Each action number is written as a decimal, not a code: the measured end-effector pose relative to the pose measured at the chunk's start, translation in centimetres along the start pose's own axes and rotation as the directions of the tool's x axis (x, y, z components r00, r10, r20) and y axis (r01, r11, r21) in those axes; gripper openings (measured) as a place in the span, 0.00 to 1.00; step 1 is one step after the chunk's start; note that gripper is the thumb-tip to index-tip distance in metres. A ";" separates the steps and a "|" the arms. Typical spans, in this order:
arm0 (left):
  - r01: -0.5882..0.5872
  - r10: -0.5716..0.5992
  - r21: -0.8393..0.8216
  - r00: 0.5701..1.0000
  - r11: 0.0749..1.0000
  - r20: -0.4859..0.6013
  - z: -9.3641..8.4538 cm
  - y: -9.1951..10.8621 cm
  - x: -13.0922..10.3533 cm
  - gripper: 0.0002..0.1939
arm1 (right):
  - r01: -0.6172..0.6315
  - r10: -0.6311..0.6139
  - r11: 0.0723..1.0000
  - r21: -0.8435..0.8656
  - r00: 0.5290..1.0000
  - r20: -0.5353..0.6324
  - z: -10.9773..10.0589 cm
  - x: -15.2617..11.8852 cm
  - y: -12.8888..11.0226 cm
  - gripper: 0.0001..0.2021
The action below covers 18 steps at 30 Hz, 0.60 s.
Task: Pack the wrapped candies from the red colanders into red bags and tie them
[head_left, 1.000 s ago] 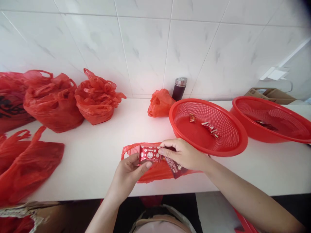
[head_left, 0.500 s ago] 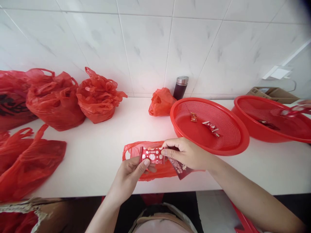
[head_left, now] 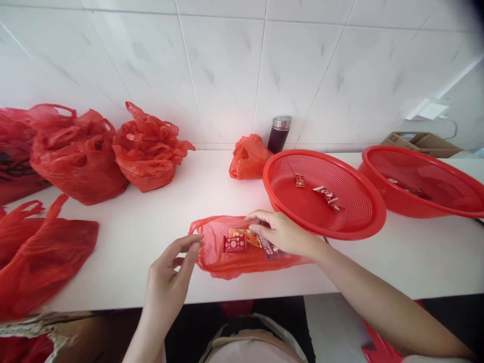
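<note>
My left hand point(head_left: 172, 267) is at the left end of a red plastic bag point(head_left: 223, 267), thumb and forefinger pinched at its edge. The bag lies spread on the white table with its mouth open. In it rest a red candy packet with pale round prints point(head_left: 235, 244) and an orange packet point(head_left: 247, 236) partly behind it. My right hand point(head_left: 282, 232) is over the bag's right part, fingers curled about the upper end of a dark brown snack packet point(head_left: 267, 247). The hand hides some of this packet, and its lower end is down in the bag.
A red perforated basket point(head_left: 363, 227) with a few small packets stands right of the bag, a second red basket point(head_left: 412, 209) beyond it. A dark flask point(head_left: 279, 136) and a knotted red bag point(head_left: 247, 157) stand near the wall. Several filled red bags point(head_left: 79, 166) line the left.
The red candy packet has left my left hand and lies in the bag. My left hand has moved left to the bag's edge. Another person's hand has gone from the far-right basket.
</note>
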<state>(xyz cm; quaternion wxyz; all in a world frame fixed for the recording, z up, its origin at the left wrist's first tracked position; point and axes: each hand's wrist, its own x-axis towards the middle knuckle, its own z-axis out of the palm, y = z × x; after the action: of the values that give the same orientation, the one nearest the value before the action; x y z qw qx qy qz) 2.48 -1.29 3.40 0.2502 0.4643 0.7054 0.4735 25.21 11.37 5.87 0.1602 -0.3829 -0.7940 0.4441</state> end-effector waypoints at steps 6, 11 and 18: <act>0.054 0.013 -0.146 0.905 0.988 0.424 2.9 2.4 -2.0 0.17 | 0.184 -0.132 0.943 0.279 0.972 -0.196 1.5 0.0 -2.2 0.12; 0.031 0.079 -0.195 0.844 0.980 0.530 4.7 3.0 -1.9 0.18 | 0.200 -0.132 0.911 0.361 0.970 -0.204 2.6 -0.7 -3.3 0.12; -0.194 0.179 0.088 0.972 0.977 0.150 3.7 1.6 -0.9 0.11 | 0.272 -0.271 0.926 0.264 0.962 -0.038 0.9 -1.8 -1.1 0.10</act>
<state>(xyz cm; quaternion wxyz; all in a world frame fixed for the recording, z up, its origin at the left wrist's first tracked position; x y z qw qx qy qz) 6.46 -0.32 3.16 0.2296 0.5730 0.6625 0.4242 25.34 9.17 6.42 0.2705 -0.2445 -0.7722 0.5203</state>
